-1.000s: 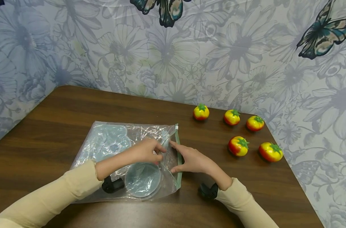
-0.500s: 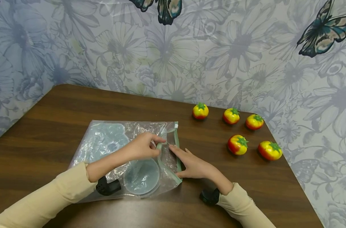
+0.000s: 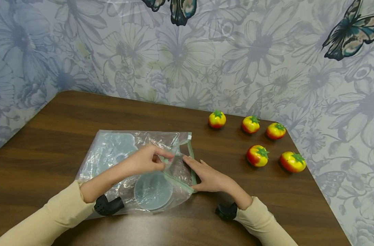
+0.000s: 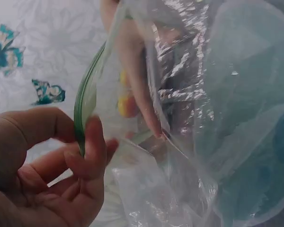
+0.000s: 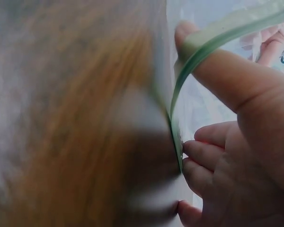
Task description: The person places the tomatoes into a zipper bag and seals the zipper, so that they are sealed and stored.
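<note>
A clear zip bag [image 3: 113,191] with a green-edged mouth lies on the brown table, its mouth spread at the right end. Inside it are a pale blue flower-shaped piece [image 3: 117,143] and a round pale blue piece [image 3: 153,191]. The left hand [image 3: 147,159] pinches the upper layer's green edge [image 4: 80,106] between thumb and fingers and holds it raised, folded back to the left. At the mouth, the right hand [image 3: 210,176] has its fingers extended against the lower layer, thumb apart, beside the green strip [image 5: 177,94].
Several red and yellow tomato-like fruits [image 3: 257,156] with green tops stand at the right of the wooden table [image 3: 113,112]. Behind it hangs a floral cloth [image 3: 190,61] with butterflies. A black wrist device [image 3: 108,205] sits at each cuff.
The left hand has moved left, taking hold of the upper edge of the bag and drawing it back, so the mouth gapes wider. The right hand has shifted slightly down and stays at the mouth.
</note>
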A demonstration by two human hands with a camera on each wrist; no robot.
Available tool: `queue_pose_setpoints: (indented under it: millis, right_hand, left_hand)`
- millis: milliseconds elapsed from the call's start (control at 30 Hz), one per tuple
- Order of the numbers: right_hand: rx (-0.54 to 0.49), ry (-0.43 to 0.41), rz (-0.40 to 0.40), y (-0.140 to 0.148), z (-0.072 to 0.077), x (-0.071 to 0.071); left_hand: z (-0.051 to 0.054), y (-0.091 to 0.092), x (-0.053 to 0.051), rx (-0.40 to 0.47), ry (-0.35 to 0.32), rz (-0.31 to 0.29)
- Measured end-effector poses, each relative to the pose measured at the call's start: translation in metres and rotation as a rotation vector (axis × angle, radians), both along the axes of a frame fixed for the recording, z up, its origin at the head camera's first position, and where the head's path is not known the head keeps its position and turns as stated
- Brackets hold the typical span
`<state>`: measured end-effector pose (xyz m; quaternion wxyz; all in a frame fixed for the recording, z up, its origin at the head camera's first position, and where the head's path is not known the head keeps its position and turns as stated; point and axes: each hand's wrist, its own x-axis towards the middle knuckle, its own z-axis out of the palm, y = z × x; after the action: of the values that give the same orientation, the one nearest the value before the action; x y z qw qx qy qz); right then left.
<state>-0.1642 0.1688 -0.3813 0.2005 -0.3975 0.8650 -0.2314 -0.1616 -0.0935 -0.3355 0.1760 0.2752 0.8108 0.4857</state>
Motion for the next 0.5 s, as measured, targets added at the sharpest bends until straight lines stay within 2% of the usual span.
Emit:
queue_pose_setpoints:
  millis: [67,133,200,367,433,500]
  right_hand:
    - [0.009,0.001,-0.005,0.000,0.000,0.000]
    - [0.015,0.007,-0.008,-0.001,0.000,0.001]
    - [0.018,0.010,-0.009,-0.001,0.000,0.001]
    - [0.018,0.011,-0.008,-0.003,0.002,0.003]
    - [0.020,0.014,-0.008,-0.003,0.002,0.004]
    - [0.024,0.020,-0.007,-0.003,0.002,0.004]
  left_hand:
    - [-0.001,0.004,0.006,-0.087,0.130,0.019]
    - [-0.001,0.008,0.011,-0.146,0.204,0.044]
    - [-0.003,0.012,0.014,-0.166,0.175,0.069]
    - [-0.011,0.015,0.018,-0.118,-0.011,0.094]
    - [-0.015,0.016,0.018,-0.093,-0.046,0.099]
    - [-0.019,0.017,0.019,-0.071,-0.047,0.120]
